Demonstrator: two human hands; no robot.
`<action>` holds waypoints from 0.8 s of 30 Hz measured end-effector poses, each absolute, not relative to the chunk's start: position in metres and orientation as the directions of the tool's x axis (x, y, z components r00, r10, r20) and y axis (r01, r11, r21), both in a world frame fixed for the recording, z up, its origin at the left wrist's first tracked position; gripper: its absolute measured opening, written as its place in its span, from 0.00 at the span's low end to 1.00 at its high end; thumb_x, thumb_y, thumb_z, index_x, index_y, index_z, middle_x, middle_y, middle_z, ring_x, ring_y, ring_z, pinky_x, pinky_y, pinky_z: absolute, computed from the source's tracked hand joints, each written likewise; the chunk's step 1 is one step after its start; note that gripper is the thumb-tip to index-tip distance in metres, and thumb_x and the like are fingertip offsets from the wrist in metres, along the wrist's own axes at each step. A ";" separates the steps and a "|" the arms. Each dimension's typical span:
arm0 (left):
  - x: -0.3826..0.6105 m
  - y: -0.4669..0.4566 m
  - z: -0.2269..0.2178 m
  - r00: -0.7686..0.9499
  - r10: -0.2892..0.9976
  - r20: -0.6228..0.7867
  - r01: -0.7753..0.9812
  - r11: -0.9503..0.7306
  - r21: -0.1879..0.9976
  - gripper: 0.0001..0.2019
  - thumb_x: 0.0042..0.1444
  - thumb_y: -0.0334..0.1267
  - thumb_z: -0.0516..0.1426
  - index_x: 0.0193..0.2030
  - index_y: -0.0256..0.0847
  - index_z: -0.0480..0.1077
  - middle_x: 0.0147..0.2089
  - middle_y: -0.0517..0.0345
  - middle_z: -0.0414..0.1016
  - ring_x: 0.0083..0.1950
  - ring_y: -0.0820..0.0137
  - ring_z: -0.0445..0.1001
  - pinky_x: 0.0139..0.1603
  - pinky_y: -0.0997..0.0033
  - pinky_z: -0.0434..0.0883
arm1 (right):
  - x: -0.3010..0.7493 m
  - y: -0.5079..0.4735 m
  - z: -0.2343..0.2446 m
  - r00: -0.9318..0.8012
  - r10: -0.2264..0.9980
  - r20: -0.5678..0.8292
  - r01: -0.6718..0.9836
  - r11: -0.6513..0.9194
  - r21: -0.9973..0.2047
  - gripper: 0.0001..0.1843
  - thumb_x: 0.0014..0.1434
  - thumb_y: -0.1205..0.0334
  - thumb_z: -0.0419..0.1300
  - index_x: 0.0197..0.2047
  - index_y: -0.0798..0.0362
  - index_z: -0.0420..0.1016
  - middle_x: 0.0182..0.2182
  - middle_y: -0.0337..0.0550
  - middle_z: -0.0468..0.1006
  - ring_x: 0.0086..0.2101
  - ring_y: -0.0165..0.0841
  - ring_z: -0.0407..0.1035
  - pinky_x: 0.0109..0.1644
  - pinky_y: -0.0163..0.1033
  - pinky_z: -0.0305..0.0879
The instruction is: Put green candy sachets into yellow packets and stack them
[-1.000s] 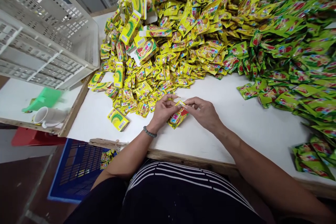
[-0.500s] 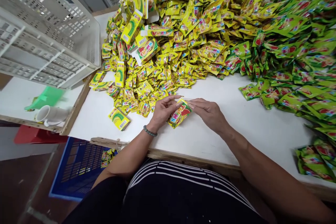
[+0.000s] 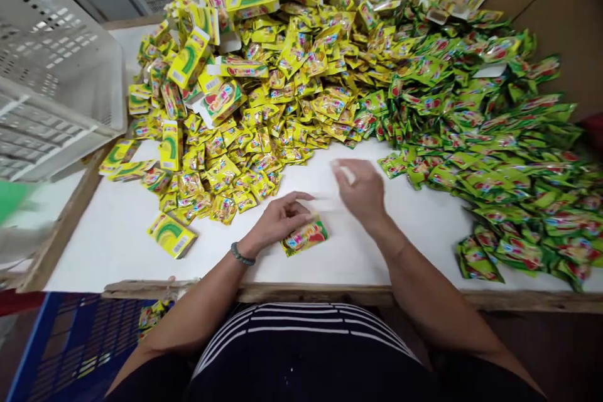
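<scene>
My left hand point(image 3: 282, 220) is closed on a small printed candy box point(image 3: 306, 237), thumb on its upper edge. The box is yellow, green and red and is tilted low over the white tabletop. Apart from it, to the right, my right hand point(image 3: 362, 191) is raised with curled fingers, smeared by motion; whether anything is in them I cannot make out. Beyond my hands lies a heap of small yellow candy packets point(image 3: 254, 138). Green packets with a red fruit print point(image 3: 471, 138) spread to the right. Another yellow box point(image 3: 172, 234) lies on the table left of my left hand.
Several more yellow boxes point(image 3: 188, 56) lie on the back left of the heap. A white plastic crate point(image 3: 61, 107) stands at the left edge. Below the wooden table edge point(image 3: 320, 293) is a blue crate point(image 3: 61, 333) with some packets. Brown cardboard point(image 3: 560, 19) rises at back right.
My right hand has let go of the box and moved away to the right. My left hand still holds the box, now tipped more level. The view has turned to the right.
</scene>
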State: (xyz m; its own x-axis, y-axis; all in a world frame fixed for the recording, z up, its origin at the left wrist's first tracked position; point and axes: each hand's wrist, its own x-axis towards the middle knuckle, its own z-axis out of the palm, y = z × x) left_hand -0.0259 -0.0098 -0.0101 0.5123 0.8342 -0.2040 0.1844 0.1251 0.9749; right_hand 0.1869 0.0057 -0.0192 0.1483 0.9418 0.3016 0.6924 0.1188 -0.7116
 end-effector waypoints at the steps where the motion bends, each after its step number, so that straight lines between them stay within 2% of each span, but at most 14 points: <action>1: -0.028 -0.010 -0.009 0.515 0.845 -0.145 0.266 0.003 0.964 0.20 0.53 0.49 0.64 0.47 0.38 0.73 0.34 0.55 0.79 0.32 0.71 0.74 0.33 0.73 0.69 | 0.204 0.011 -0.023 0.272 0.913 0.306 0.760 -0.008 -0.650 0.19 0.63 0.55 0.53 0.48 0.56 0.79 0.47 0.60 0.79 0.50 0.50 0.69 0.58 0.59 0.61; 3: -0.037 -0.008 -0.010 0.354 0.934 0.048 0.458 -0.217 0.862 0.16 0.55 0.49 0.62 0.44 0.39 0.75 0.41 0.50 0.79 0.41 0.65 0.76 0.43 0.67 0.71 | 0.234 0.018 -0.035 0.463 0.845 0.269 0.802 -0.270 -0.532 0.24 0.62 0.52 0.53 0.53 0.60 0.75 0.53 0.66 0.73 0.55 0.58 0.63 0.58 0.66 0.56; 4: -0.044 -0.005 -0.010 0.216 0.963 0.160 0.577 -0.258 0.775 0.15 0.57 0.48 0.61 0.43 0.39 0.75 0.43 0.49 0.78 0.45 0.63 0.76 0.48 0.63 0.71 | 0.244 0.020 -0.042 0.530 0.816 0.231 0.793 -0.381 -0.476 0.25 0.62 0.50 0.52 0.53 0.60 0.75 0.55 0.67 0.71 0.57 0.61 0.61 0.56 0.69 0.55; 6: -0.059 -0.001 -0.014 -0.024 0.949 0.314 0.793 -0.174 0.585 0.15 0.60 0.48 0.58 0.44 0.39 0.74 0.45 0.46 0.77 0.49 0.59 0.74 0.52 0.57 0.70 | 0.249 0.021 -0.057 0.511 0.850 0.130 0.816 -0.432 -0.384 0.26 0.64 0.49 0.49 0.53 0.60 0.74 0.53 0.69 0.72 0.55 0.63 0.61 0.53 0.70 0.55; 8: -0.070 0.002 -0.019 -0.091 0.944 0.316 0.913 -0.047 0.405 0.17 0.59 0.49 0.59 0.46 0.38 0.74 0.46 0.43 0.76 0.51 0.54 0.72 0.53 0.54 0.69 | 0.233 0.018 -0.067 0.341 0.934 0.108 0.899 -0.290 -0.329 0.26 0.66 0.52 0.47 0.56 0.63 0.71 0.53 0.70 0.72 0.55 0.60 0.63 0.53 0.67 0.56; 11: -0.074 0.003 -0.027 0.032 0.981 0.190 0.967 -0.079 0.243 0.20 0.57 0.47 0.61 0.52 0.39 0.73 0.51 0.42 0.74 0.53 0.53 0.71 0.55 0.53 0.69 | 0.192 0.008 -0.070 -0.024 0.984 0.175 0.954 0.075 -0.291 0.25 0.68 0.58 0.45 0.61 0.64 0.67 0.59 0.67 0.70 0.58 0.54 0.64 0.58 0.61 0.55; 14: -0.066 0.001 -0.033 0.161 0.978 0.131 0.958 -0.187 0.216 0.18 0.57 0.44 0.61 0.53 0.41 0.72 0.51 0.44 0.73 0.53 0.54 0.70 0.56 0.54 0.68 | 0.167 0.003 -0.067 -0.244 0.952 0.184 0.896 0.294 -0.333 0.20 0.67 0.63 0.47 0.57 0.56 0.73 0.59 0.57 0.73 0.59 0.46 0.66 0.60 0.55 0.56; 17: -0.058 0.001 -0.032 0.191 0.971 0.144 0.938 -0.223 0.264 0.22 0.54 0.47 0.63 0.53 0.40 0.72 0.51 0.44 0.72 0.53 0.54 0.68 0.55 0.55 0.67 | 0.169 0.007 -0.065 -0.274 0.949 0.155 0.843 0.315 -0.437 0.18 0.65 0.66 0.51 0.52 0.47 0.78 0.55 0.47 0.78 0.55 0.43 0.70 0.58 0.54 0.59; 19: -0.055 0.003 -0.028 0.176 0.966 0.189 0.921 -0.230 0.315 0.26 0.53 0.52 0.64 0.55 0.38 0.70 0.52 0.43 0.70 0.54 0.54 0.67 0.56 0.55 0.66 | 0.178 0.011 -0.063 -0.235 0.960 0.154 0.833 0.281 -0.476 0.19 0.64 0.65 0.54 0.56 0.47 0.76 0.55 0.48 0.78 0.54 0.44 0.70 0.56 0.53 0.61; 21: -0.052 0.007 -0.023 0.169 0.960 0.223 0.912 -0.239 0.335 0.27 0.54 0.53 0.62 0.55 0.38 0.70 0.53 0.43 0.70 0.55 0.55 0.66 0.57 0.55 0.65 | 0.185 0.013 -0.062 -0.193 0.968 0.161 0.845 0.247 -0.474 0.23 0.63 0.64 0.56 0.61 0.52 0.71 0.56 0.52 0.77 0.54 0.46 0.68 0.53 0.52 0.63; 24: -0.043 0.015 -0.015 0.209 0.962 0.177 0.930 -0.252 0.269 0.23 0.55 0.49 0.62 0.52 0.36 0.72 0.53 0.41 0.69 0.54 0.53 0.64 0.56 0.53 0.65 | 0.188 0.014 -0.060 -0.162 0.975 0.151 0.873 0.213 -0.439 0.23 0.61 0.64 0.58 0.60 0.56 0.72 0.53 0.55 0.77 0.52 0.49 0.66 0.50 0.51 0.62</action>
